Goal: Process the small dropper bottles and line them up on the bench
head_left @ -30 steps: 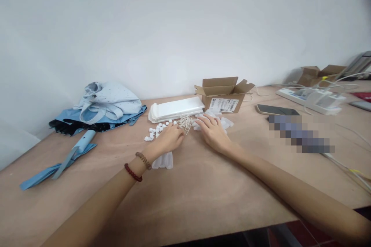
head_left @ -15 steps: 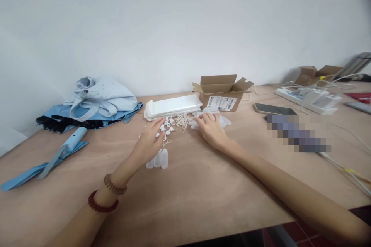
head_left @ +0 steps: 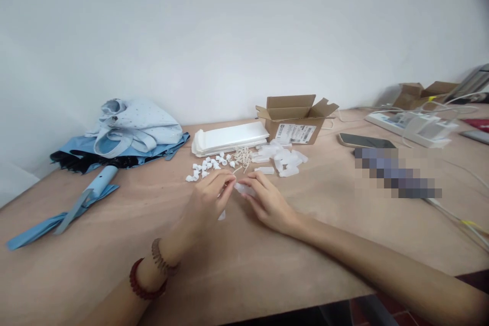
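Note:
Over the table, my right hand (head_left: 269, 204) pinches a small translucent plastic bottle (head_left: 241, 188) between thumb and fingers. My left hand (head_left: 210, 196) meets it at the bottle's end, thumb and forefinger closed together; what they grip is too small to make out. Behind the left hand lie several loose white caps (head_left: 208, 164). A tangle of cream strings (head_left: 243, 155) is just beyond both hands. To their right is a heap of similar translucent bottles (head_left: 280, 153). Part of another bottle (head_left: 222, 215) shows below the left hand, mostly hidden by it.
A stack of flat white packets (head_left: 231, 137) lies at the back beside an open cardboard box (head_left: 294, 127). On the left are a pale cloth bag (head_left: 141, 125) and a blue folded umbrella (head_left: 89, 193). A phone (head_left: 367, 141) and a power strip (head_left: 408, 130) with cables lie right.
My right hand has come back from the bottle heap with a bottle in its fingers. The left hand has moved off the caps to meet it, fingers now pinched.

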The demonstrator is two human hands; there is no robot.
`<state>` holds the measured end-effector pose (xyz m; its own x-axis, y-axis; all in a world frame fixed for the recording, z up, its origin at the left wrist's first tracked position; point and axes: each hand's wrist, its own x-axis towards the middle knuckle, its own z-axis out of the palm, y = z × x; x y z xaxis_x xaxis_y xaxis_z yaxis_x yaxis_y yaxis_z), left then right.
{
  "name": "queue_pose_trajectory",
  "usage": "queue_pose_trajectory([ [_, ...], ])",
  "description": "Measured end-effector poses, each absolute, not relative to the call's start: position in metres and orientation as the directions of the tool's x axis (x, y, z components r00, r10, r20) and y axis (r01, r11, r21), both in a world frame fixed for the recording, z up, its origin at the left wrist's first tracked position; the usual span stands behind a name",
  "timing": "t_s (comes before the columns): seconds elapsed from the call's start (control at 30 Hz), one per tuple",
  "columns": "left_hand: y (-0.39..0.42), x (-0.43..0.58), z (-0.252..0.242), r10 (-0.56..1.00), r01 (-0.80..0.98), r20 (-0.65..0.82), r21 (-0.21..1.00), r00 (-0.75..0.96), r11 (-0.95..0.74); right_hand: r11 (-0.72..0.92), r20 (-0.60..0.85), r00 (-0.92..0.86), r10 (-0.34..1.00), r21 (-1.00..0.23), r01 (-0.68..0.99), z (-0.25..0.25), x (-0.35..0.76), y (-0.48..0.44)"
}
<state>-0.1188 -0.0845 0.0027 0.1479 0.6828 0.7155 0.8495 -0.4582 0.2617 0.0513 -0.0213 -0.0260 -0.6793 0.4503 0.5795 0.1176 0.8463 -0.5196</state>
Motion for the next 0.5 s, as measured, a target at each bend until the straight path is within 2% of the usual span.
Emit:
queue_pose_trajectory([
  [0.2, -0.0856, -0.1195, -0.0012, 0.720, 0.852, 0.689, 0.326, 0.082, -0.410, 0.785, 0.561, -0.646, 0.518, -0.611, 0.100, -0.0275, 0.0499, -0.0184],
  [0.5, -0.0868, -0.1130, -0.0062, 0.720, 0.886, 0.686, 0.264, 0.105, -0.381, 0.692, 0.468, -0.662, 0.585, -0.714, 0.107, -0.0287, 0.0508, -0.0182],
])
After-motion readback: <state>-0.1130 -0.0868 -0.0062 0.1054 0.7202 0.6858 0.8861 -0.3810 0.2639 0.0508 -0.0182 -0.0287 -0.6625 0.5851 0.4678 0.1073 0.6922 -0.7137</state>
